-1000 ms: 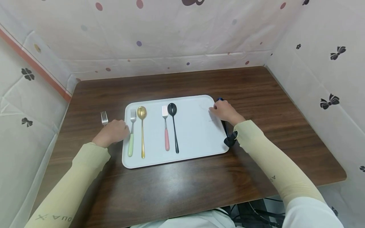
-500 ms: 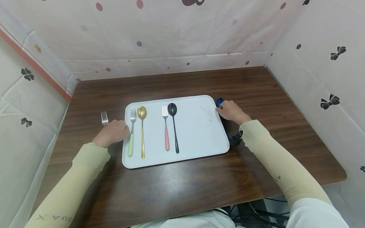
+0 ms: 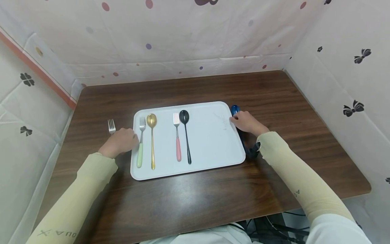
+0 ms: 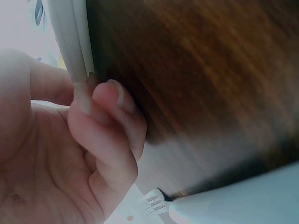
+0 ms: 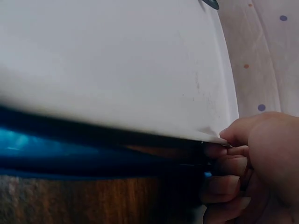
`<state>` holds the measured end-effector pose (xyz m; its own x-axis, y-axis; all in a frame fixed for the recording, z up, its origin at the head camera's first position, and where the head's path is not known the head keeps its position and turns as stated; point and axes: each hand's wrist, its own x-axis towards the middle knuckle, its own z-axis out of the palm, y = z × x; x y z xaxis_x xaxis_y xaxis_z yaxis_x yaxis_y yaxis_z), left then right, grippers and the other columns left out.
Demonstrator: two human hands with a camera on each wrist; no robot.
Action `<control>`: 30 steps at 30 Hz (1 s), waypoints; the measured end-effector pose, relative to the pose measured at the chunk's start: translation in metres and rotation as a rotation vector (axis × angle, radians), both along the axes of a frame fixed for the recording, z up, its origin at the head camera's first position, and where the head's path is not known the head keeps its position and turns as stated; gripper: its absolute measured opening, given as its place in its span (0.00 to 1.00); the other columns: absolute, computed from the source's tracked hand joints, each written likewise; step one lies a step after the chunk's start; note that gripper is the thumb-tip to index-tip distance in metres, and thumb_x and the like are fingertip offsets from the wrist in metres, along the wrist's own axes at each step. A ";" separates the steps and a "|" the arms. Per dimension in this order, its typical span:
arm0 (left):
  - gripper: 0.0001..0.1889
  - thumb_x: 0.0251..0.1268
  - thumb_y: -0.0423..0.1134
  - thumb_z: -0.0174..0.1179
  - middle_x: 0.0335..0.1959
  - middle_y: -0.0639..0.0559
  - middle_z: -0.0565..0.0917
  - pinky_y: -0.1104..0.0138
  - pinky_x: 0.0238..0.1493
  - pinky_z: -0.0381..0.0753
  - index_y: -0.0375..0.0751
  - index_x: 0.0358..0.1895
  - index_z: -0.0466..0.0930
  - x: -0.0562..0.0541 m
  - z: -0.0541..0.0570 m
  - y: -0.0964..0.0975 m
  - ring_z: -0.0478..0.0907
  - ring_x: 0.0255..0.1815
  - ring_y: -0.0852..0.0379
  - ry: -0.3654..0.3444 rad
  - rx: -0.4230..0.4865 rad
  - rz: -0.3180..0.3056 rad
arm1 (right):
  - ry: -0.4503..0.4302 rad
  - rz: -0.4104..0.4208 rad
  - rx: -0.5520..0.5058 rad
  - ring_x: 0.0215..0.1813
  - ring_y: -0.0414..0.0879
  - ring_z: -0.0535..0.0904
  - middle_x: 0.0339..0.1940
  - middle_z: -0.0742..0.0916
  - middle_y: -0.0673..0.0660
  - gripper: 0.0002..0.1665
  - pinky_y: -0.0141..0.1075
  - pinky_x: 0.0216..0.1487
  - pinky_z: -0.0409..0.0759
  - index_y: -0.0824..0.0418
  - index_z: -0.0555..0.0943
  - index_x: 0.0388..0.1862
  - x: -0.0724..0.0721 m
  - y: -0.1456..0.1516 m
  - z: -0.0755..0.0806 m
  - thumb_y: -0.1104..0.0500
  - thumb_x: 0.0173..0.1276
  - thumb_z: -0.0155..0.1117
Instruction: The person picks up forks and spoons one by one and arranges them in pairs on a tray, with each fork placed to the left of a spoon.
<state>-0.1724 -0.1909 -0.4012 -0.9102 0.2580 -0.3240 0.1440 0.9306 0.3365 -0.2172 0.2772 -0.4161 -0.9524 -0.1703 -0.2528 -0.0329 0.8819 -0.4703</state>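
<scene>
A white rectangular tray (image 3: 213, 145) lies on the brown table. My left hand (image 3: 120, 141) grips its left rim; in the left wrist view, curled fingers (image 4: 107, 135) meet the tray's edge. At the opposite rim, my right hand (image 3: 246, 122) pinches the edge between thumb (image 5: 236, 132) and fingers. On the tray lie a green-handled fork (image 3: 140, 154), a gold spoon (image 3: 152, 135), a pink-handled fork (image 3: 178, 145) and a black spoon (image 3: 186, 135). A blue spoon (image 3: 235, 109) lies beside the right rim, partly hidden by my right hand.
Just left of the tray, a fork (image 3: 111, 126) rests on the table (image 3: 182, 200), its handle hidden by my left hand. Patterned white sheets (image 3: 182, 40) stand behind the table and at both sides.
My right hand has moved a little to the right, from over the tray's corner to its rim. More of the blue spoon's head shows. The left hand has stayed put.
</scene>
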 end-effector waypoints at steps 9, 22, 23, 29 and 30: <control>0.17 0.75 0.40 0.40 0.23 0.43 0.73 0.60 0.22 0.71 0.31 0.37 0.74 0.001 0.005 0.000 0.71 0.19 0.49 -0.027 0.009 0.003 | 0.003 0.020 0.011 0.30 0.51 0.72 0.23 0.74 0.58 0.22 0.42 0.37 0.71 0.65 0.80 0.37 0.001 0.000 -0.002 0.51 0.82 0.46; 0.24 0.82 0.43 0.34 0.26 0.43 0.73 0.58 0.26 0.73 0.23 0.52 0.73 -0.001 0.010 -0.003 0.73 0.24 0.48 -0.065 -0.017 -0.014 | -0.001 0.001 0.024 0.33 0.53 0.73 0.25 0.75 0.59 0.23 0.43 0.40 0.72 0.65 0.81 0.42 -0.001 0.001 -0.006 0.49 0.82 0.46; 0.24 0.81 0.43 0.34 0.25 0.43 0.72 0.58 0.26 0.72 0.23 0.51 0.73 -0.001 0.010 -0.003 0.72 0.23 0.48 -0.052 -0.022 -0.023 | -0.004 -0.001 0.023 0.34 0.53 0.73 0.25 0.75 0.59 0.23 0.43 0.40 0.73 0.65 0.81 0.43 -0.001 0.001 -0.005 0.49 0.82 0.46; 0.22 0.80 0.40 0.34 0.21 0.46 0.70 0.56 0.29 0.71 0.31 0.37 0.77 -0.002 0.014 -0.008 0.69 0.22 0.50 0.044 -0.062 -0.072 | -0.008 -0.006 0.029 0.36 0.54 0.75 0.27 0.76 0.59 0.23 0.44 0.41 0.73 0.66 0.81 0.46 -0.001 0.000 -0.005 0.49 0.82 0.46; 0.22 0.80 0.40 0.34 0.21 0.46 0.70 0.56 0.29 0.71 0.32 0.36 0.77 -0.002 0.014 -0.009 0.69 0.22 0.50 0.051 -0.066 -0.074 | -0.008 -0.007 0.029 0.36 0.54 0.74 0.26 0.76 0.59 0.23 0.44 0.41 0.72 0.66 0.81 0.46 -0.002 0.000 -0.005 0.49 0.82 0.46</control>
